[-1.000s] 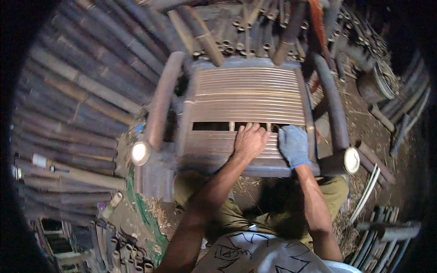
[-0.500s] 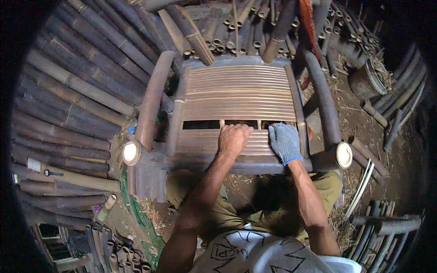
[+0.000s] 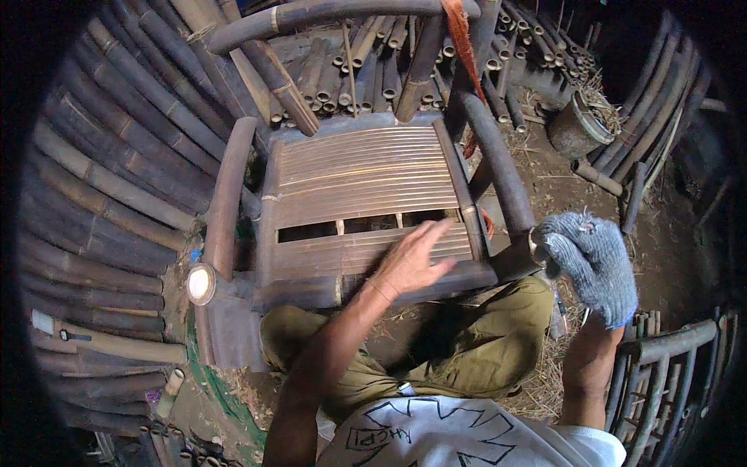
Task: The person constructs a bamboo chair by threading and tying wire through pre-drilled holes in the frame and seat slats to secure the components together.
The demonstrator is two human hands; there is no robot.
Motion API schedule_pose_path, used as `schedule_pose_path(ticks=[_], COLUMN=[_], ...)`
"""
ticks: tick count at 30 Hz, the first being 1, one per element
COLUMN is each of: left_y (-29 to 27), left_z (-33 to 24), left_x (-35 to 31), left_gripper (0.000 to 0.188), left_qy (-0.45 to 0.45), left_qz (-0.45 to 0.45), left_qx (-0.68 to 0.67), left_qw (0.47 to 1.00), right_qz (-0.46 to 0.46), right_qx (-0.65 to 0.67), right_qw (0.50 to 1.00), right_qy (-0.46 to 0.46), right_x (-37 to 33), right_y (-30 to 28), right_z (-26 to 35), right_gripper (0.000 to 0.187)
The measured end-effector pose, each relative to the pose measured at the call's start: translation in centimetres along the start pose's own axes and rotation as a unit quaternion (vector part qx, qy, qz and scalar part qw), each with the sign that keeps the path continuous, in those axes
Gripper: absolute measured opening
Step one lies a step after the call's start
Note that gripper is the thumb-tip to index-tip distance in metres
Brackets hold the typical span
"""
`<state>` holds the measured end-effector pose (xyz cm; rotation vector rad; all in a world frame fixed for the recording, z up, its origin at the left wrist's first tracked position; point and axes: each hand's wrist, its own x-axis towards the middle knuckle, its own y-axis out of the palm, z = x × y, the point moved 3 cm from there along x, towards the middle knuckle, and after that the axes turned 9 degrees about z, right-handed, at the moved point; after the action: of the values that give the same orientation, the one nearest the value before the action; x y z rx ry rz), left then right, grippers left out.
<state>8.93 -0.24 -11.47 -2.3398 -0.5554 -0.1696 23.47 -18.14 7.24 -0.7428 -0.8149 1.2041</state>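
Observation:
My bare left hand (image 3: 415,258) is over the front slats of a bamboo chair seat (image 3: 366,171), fingers spread, holding nothing. A gap (image 3: 369,223) crosses the seat just beyond it, with short light crosspieces showing inside. Narrow slats lie behind the gap and another band of them in front. My right hand, in a grey knit glove (image 3: 590,261), is off the seat beside the front end of the right armrest (image 3: 502,171). Its fingers are curled and partly hide that end; what they hold, if anything, is hidden.
The left armrest (image 3: 229,202) ends in a pale cut face. Thick dark bamboo poles (image 3: 117,194) line the left side. Cut bamboo pieces (image 3: 381,70) are piled behind the chair. A bucket of shavings (image 3: 580,128) stands at the right, and an orange strap (image 3: 461,43) hangs from the backrest.
My gloved right hand has left the seat slats and moved right, past the armrest end. My left hand has loosened and spread its fingers. The view has shifted right.

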Motion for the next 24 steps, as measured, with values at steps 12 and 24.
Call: schedule_pose_path(ticks=[12,24], left_y=[-5.4,1.4], left_z=[14.5,18.9], left_x=[0.3,3.5], left_gripper=[0.032,0.04], left_qy=[-0.268,-0.292], left_qz=[0.186,0.282], left_qx=[0.123,0.1], left_qw=[0.937,0.908], right_qz=[-0.054,0.386], right_qx=[-0.298,-0.107], right_qw=[0.928,0.911], right_qy=[0.215,-0.094], right_x=[12.0,20.4], right_y=[12.0,32.0], right_z=[-9.7,-17.5], right_gripper=[0.02,0.027])
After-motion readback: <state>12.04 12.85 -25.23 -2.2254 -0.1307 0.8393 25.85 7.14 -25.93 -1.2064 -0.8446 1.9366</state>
